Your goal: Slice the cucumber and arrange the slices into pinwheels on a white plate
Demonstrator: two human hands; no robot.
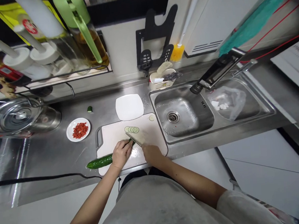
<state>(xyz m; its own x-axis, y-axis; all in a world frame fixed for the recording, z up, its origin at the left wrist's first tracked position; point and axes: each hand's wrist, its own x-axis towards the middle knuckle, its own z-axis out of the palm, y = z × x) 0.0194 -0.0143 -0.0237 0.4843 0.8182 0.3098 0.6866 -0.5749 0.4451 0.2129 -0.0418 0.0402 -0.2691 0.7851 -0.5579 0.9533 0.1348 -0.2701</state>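
A long green cucumber (100, 162) lies slantwise over the front left of the white cutting board (110, 132). My left hand (121, 154) is closed around the cucumber near its cut end. In my right hand (152, 154) is a kitchen knife (134, 139), its blade against the cucumber's end beside my left fingers. Several overlapping cucumber slices (132, 129) rest on the board just beyond the blade. One more slice (151, 118) sits alone at the board's far right corner. My fingers hide part of the cucumber and the knife's handle.
Behind the board is a white square plate (129, 107). To the left stand a plate of chopped red pieces (78, 129), a cucumber stub (89, 109) and a steel pot (44, 116). A sink (182, 113) with a black faucet (213, 70) adjoins on the right. A black cable (54, 176) crosses the front left.
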